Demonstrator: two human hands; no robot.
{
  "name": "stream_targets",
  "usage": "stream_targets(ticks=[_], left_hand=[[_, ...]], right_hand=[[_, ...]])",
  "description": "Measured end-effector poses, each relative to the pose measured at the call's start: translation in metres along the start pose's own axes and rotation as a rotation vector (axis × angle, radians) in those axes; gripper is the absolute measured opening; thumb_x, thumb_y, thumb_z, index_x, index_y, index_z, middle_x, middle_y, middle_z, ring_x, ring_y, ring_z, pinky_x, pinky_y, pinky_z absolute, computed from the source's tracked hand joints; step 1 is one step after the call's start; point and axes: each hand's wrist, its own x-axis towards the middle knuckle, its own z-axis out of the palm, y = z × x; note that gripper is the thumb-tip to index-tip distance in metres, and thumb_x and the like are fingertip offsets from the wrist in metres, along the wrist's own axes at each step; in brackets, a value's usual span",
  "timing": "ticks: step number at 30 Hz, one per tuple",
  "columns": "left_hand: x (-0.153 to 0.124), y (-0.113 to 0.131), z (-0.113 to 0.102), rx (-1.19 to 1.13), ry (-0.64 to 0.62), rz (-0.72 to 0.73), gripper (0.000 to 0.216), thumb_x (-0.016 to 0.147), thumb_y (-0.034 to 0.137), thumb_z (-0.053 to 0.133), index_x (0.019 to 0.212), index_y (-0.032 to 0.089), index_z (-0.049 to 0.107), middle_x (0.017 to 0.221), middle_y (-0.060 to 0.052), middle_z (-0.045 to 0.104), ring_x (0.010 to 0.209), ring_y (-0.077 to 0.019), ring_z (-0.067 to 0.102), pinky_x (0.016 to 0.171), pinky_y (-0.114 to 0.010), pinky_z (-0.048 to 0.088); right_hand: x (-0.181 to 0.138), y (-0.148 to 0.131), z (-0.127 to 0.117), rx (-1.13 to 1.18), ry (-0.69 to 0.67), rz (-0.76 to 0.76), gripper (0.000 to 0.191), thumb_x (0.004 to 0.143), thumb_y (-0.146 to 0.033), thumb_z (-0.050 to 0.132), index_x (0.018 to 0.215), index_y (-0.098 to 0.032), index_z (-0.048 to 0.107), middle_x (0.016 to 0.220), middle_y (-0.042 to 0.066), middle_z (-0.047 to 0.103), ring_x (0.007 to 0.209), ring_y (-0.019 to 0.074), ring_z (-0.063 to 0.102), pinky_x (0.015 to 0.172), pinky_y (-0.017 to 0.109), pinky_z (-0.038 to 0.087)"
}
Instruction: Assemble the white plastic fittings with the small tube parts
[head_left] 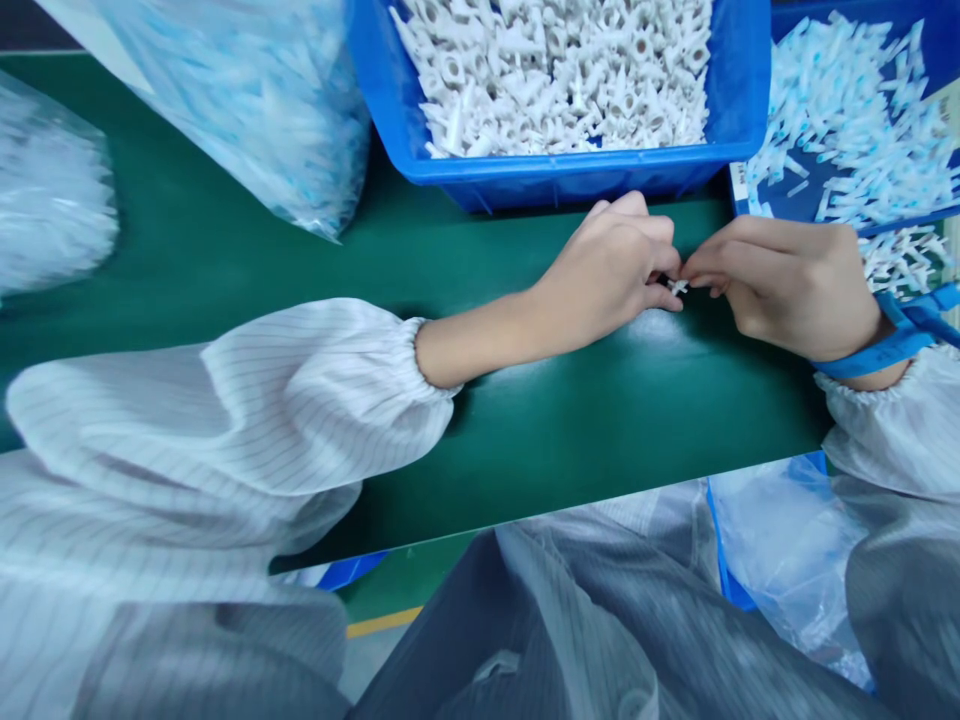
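My left hand (pixel 611 262) is closed over the green table, thumb and fingers pinching a small white plastic part (pixel 678 287). From the other side my right hand (pixel 787 285), with a blue band (pixel 877 350) at the wrist, has its fingertips pinched together at the same part. The two hands nearly touch there. Most of the part is hidden by my fingers, and I cannot tell whether my right fingers hold a second piece. Just beyond my left hand stands a blue bin (pixel 577 168) filled with white plastic fittings (pixel 555 75).
A blue tray (pixel 799 195) of white and light-blue pieces stands at the right, with a pile of small white parts (pixel 904 262) below it. Clear bags of parts (pixel 277 110) lie at the left. The table's front edge (pixel 600 507) runs before my lap.
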Motion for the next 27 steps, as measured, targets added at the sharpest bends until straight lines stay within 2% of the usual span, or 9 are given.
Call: stream_targets(ticks=[3, 8, 16, 23, 27], left_hand=[[0.000, -0.001, 0.002, 0.020, 0.003, 0.005, 0.009, 0.104, 0.028, 0.088, 0.099, 0.020, 0.088, 0.096, -0.008, 0.080, 0.112, -0.0314, 0.072, 0.098, -0.046, 0.049], [0.000, -0.012, 0.011, -0.020, 0.105, 0.083, 0.014, 0.107, 0.031, 0.082, 0.096, 0.024, 0.088, 0.089, -0.006, 0.077, 0.111, -0.0309, 0.073, 0.095, -0.046, 0.051], [0.002, -0.014, 0.012, -0.042, 0.095, 0.105, 0.019, 0.107, 0.037, 0.079, 0.093, 0.027, 0.086, 0.094, -0.008, 0.080, 0.115, -0.0343, 0.073, 0.104, -0.054, 0.057], [0.003, -0.016, 0.014, -0.069, 0.112, 0.098, 0.020, 0.104, 0.035, 0.080, 0.087, 0.026, 0.084, 0.089, -0.008, 0.078, 0.112, -0.0346, 0.073, 0.103, -0.055, 0.057], [0.004, -0.013, 0.011, -0.065, 0.092, 0.084, 0.020, 0.102, 0.034, 0.083, 0.084, 0.026, 0.083, 0.090, -0.007, 0.077, 0.114, -0.0351, 0.072, 0.104, -0.054, 0.056]], right_hand=[[-0.001, 0.001, 0.000, 0.041, -0.019, 0.040, 0.038, 0.111, -0.004, 0.051, 0.119, -0.029, 0.078, 0.118, 0.001, 0.086, 0.106, 0.0184, 0.084, 0.088, 0.032, 0.070], [0.000, -0.002, -0.001, 0.125, -0.034, 0.157, 0.036, 0.114, -0.012, 0.053, 0.113, -0.035, 0.081, 0.116, -0.001, 0.087, 0.101, 0.0202, 0.085, 0.088, 0.037, 0.072], [0.007, -0.007, -0.006, 0.125, -0.130, 0.224, 0.037, 0.117, -0.021, 0.050, 0.112, -0.038, 0.083, 0.115, 0.000, 0.086, 0.107, 0.0238, 0.085, 0.089, 0.043, 0.073], [0.006, -0.007, -0.008, 0.022, -0.152, 0.206, 0.035, 0.112, -0.015, 0.053, 0.113, -0.037, 0.081, 0.110, 0.000, 0.086, 0.100, 0.0239, 0.084, 0.085, 0.041, 0.070], [0.004, -0.004, -0.005, 0.003, -0.078, 0.103, 0.034, 0.107, -0.006, 0.053, 0.114, -0.029, 0.077, 0.109, 0.003, 0.085, 0.101, 0.0242, 0.084, 0.081, 0.038, 0.067]])
